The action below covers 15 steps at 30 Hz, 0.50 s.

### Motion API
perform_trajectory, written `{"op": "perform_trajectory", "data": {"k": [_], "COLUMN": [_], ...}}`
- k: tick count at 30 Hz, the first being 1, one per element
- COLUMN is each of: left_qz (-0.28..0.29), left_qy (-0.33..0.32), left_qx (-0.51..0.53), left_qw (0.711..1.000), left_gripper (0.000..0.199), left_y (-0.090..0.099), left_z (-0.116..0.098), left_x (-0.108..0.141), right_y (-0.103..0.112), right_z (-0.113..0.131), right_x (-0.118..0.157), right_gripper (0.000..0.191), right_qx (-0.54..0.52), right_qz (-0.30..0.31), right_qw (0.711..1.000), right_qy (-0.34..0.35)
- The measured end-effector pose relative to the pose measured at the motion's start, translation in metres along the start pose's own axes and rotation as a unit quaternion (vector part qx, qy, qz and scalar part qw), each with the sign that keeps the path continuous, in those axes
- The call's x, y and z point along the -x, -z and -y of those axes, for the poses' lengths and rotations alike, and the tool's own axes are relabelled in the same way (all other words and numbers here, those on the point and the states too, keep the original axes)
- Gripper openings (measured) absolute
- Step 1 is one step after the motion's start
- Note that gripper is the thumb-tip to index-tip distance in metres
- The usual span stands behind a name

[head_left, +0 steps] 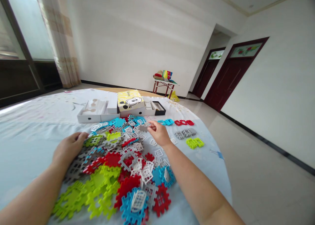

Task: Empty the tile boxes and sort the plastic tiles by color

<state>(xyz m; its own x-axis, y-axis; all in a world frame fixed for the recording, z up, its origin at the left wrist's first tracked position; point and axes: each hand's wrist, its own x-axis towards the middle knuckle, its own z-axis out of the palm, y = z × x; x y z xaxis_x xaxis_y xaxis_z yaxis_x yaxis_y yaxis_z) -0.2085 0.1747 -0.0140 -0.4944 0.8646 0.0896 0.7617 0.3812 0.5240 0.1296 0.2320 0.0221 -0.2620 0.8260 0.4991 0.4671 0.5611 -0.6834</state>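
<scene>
A mixed heap of interlocking plastic building pieces with notched edges lies between my hands. Bright green pieces (104,182), red pieces (161,199), blue pieces (126,207) and grey pieces (73,169) overlap in it, with small white window-like grids (147,172) scattered among them. At the far side of the heap, my right hand (158,133) pinches a grey notched piece (143,128) between thumb and fingers. My left hand (69,148) is at the heap's left edge beside a green piece (93,140), fingers curled together; their tips are partly hidden.
Behind the heap stand a yellow cartoon-printed box (131,100), a white tray box (89,117) and a black-edged box (160,108). To the right lie joined blue (166,122), red (184,122), grey (185,133) and green pieces (195,143). The round table's cloth (29,143) curves away at right.
</scene>
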Motion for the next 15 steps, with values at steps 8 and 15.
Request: {"op": "perform_trajectory", "data": {"k": [8, 15], "left_qz": [0.019, 0.026], "left_qy": [0.017, 0.021], "left_qx": [-0.005, -0.003], "left_qw": [1.000, 0.999], "left_gripper": [0.055, 0.054], "left_y": [-0.001, 0.000], "left_z": [0.001, 0.003], "left_x": [-0.005, -0.006], "right_y": [0.068, 0.113], "right_z": [-0.046, -0.098], "right_x": [0.025, 0.047], "right_gripper": [0.015, 0.014], "right_qx": [0.104, 0.296], "right_qz": [-0.106, -0.147], "right_qw": [0.988, 0.943], "right_qy": [0.036, -0.037]}}
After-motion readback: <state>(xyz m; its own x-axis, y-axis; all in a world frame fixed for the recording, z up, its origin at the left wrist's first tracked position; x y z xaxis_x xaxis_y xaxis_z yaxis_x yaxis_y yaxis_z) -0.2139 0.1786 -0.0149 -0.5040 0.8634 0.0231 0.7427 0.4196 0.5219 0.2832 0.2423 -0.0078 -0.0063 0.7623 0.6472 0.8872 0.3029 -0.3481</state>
